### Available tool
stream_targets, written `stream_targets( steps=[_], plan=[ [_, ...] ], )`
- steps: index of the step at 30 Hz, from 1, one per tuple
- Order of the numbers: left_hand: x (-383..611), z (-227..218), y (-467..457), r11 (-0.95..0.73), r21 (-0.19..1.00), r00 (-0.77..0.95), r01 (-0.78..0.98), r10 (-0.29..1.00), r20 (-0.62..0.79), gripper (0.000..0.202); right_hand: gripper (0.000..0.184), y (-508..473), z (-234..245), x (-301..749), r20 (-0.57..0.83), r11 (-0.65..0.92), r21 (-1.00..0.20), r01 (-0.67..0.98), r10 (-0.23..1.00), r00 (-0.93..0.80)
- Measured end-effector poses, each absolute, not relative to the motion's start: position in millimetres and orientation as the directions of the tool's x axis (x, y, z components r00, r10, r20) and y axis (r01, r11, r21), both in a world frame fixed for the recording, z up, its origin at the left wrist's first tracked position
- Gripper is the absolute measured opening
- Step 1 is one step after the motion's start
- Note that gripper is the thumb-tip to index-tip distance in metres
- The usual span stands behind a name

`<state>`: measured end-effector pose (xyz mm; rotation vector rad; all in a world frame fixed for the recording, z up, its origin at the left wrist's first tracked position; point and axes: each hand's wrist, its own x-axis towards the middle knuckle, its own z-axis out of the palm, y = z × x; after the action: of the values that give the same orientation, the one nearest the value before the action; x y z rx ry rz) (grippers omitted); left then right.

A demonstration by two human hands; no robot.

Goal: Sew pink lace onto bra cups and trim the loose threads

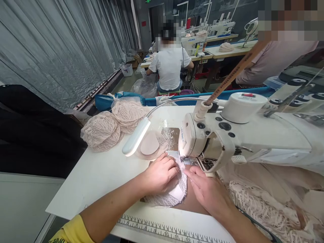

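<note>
My left hand [160,173] lies curled on a white lace piece [174,194] with a pale padded cup inside, pressing it down on the white table [101,172]. My right hand [206,189] pinches the lace's right edge, fingertips close to the needle area [186,158] of the white sewing machine [227,138]. The lace runs under the machine's presser foot. A gooseneck lamp [136,136] hangs just above and left of my left hand.
A pile of beige lace cups [111,126] sits at the table's far left. More lace fabric [265,206] spills at the right. A printed ruler [162,231] runs along the front edge. Two people sit at other sewing stations behind; a grey curtain hangs at left.
</note>
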<state>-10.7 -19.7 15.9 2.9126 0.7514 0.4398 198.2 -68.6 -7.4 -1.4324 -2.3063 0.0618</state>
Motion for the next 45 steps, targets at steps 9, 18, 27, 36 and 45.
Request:
stream_targets(
  steps=[9, 18, 27, 36, 45],
  plan=[
    [-18, 13, -10, -0.865, 0.221, 0.830, 0.451, 0.498, 0.253, 0.021, 0.047, -71, -25, 197, 0.287, 0.411, -0.261, 0.873, 0.897, -0.336],
    [-17, 14, 0, -0.892, 0.127, 0.843, 0.435, 0.452, 0.290, 0.018, 0.045, -67, -25, 195, 0.314, 0.405, -0.193, 0.894, 0.888, -0.335],
    [-15, 15, -6, -0.930, 0.163, 0.904, 0.330, 0.361, 0.229, 0.029, 0.039, -62, -10, 195, 0.427, 0.418, -0.146, 0.896, 0.844, -0.324],
    [-17, 5, -9, -0.896, 0.232, 0.867, 0.380, 0.432, 0.249, 0.039, 0.043, -68, -30, 192, 0.348, 0.365, -0.226, 0.903, 0.896, -0.275],
    [-14, 4, -4, -0.899, 0.176, 0.859, 0.401, 0.435, 0.269, 0.035, 0.040, -64, -20, 190, 0.340, 0.363, -0.202, 0.910, 0.897, -0.282]
  ],
)
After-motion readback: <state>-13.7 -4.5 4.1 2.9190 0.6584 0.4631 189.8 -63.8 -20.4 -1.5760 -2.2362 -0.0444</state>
